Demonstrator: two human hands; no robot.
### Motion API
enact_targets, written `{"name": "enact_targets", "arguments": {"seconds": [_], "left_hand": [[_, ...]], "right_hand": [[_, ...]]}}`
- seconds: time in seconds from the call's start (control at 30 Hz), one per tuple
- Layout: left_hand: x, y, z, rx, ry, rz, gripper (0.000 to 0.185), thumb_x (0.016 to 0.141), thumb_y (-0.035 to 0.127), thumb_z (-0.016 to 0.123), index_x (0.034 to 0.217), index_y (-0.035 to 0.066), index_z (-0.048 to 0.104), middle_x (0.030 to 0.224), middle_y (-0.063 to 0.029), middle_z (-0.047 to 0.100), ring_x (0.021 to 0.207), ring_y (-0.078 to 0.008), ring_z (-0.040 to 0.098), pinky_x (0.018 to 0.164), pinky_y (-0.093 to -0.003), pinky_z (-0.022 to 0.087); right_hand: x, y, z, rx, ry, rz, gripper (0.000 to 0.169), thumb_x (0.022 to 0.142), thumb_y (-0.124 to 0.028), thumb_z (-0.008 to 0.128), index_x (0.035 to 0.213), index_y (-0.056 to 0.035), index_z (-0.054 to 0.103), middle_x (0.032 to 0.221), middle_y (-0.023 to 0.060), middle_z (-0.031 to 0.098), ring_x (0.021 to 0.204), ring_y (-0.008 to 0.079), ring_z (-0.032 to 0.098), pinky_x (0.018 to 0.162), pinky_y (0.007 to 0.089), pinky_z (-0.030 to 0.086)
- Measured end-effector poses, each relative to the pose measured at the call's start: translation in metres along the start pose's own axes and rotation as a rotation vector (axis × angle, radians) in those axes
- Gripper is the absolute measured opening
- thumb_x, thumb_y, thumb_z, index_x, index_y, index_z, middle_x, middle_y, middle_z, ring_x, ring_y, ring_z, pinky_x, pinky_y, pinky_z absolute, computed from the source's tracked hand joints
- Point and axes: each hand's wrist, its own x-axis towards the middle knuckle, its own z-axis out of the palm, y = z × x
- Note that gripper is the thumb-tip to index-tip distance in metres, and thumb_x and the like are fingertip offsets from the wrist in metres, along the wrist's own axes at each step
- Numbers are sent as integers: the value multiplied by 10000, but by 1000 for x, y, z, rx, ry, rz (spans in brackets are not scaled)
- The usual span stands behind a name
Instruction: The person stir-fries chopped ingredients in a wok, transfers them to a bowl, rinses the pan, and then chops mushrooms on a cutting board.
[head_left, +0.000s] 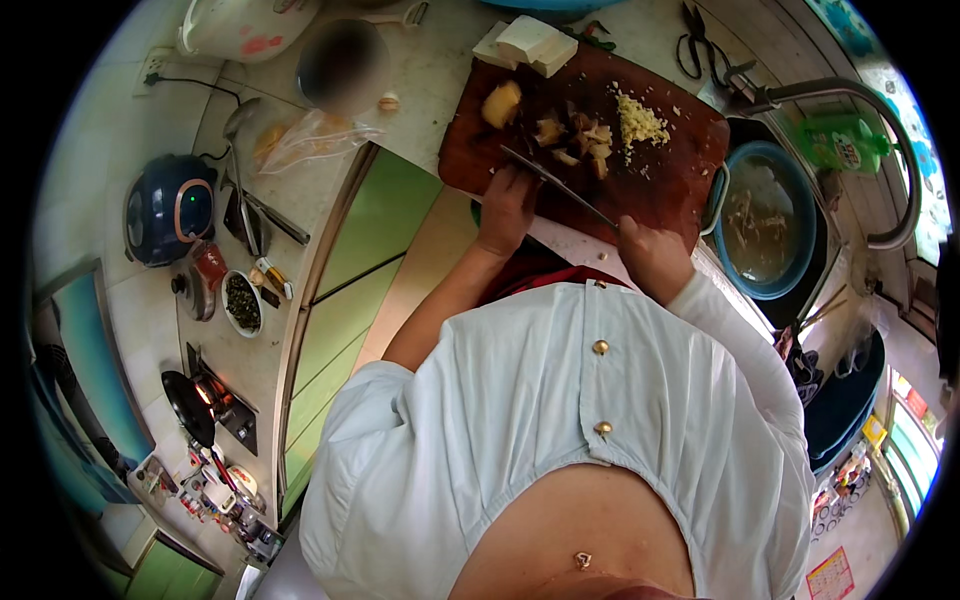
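Observation:
My right hand (651, 253) grips the handle of a kitchen knife (564, 187) low over a dark wooden cutting board (679, 191). The blade runs up and left to my left hand (511, 204), whose curled fingers are at the blade near its far end. Whether those fingers hold anything is hidden. Beyond the blade lie brown-and-yellow pieces (592, 139), possibly ginger, and a larger yellow chunk (501, 103). A heap of pale yellow mince (639, 121) is farther right. White blocks (529, 43), apparently tofu, rest at the board's far left corner.
Right of the board, a blue basin (802, 225) of cloudy water stands under a curved faucet (911, 172). Black scissors (694, 37) lie behind. A rice cooker (154, 210), a bowl of dark chopped food (244, 304) and a pan (187, 409) by a glowing burner are left.

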Motion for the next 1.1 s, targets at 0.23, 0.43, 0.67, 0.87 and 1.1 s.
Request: {"name": "enact_targets", "arguments": {"seconds": [0.23,0.43,0.67,0.87,1.1], "left_hand": [[-2,-4,-3,-29,-8,2,134,742,-18,574,871,18,570,842,-155,532,770,-357,522,651,-393,438],[-4,-8,-1,19,-8,33,129,733,-6,583,859,20,574,824,-144,523,760,-343,521,653,-389,438],[17,-7,-14,42,-42,2,193,738,50,612,926,35,571,879,-133,556,807,-329,533,682,-389,443],[69,-11,8,154,-162,56,244,730,94,643,957,58,560,925,-103,577,901,-298,531,755,-378,437],[66,-12,-14,7,-156,-297,318,669,126,712,903,37,518,777,-125,591,697,-274,580,624,-365,465]], "right_hand": [[0,10,-10,52,47,15,125,802,-118,502,803,-21,422,606,197,542,571,387,542,506,470,421],[-1,-4,-6,60,-42,45,92,775,-85,487,797,-18,428,626,177,569,593,369,566,532,472,435],[-12,15,-2,246,166,81,134,788,-92,544,806,-17,435,622,212,531,601,398,529,527,467,410],[-39,21,-4,391,250,268,133,806,-79,545,790,1,441,653,227,525,624,411,522,516,435,391],[-36,9,-4,411,299,208,127,836,-86,530,783,4,460,545,137,504,441,245,495,433,332,377]]}}
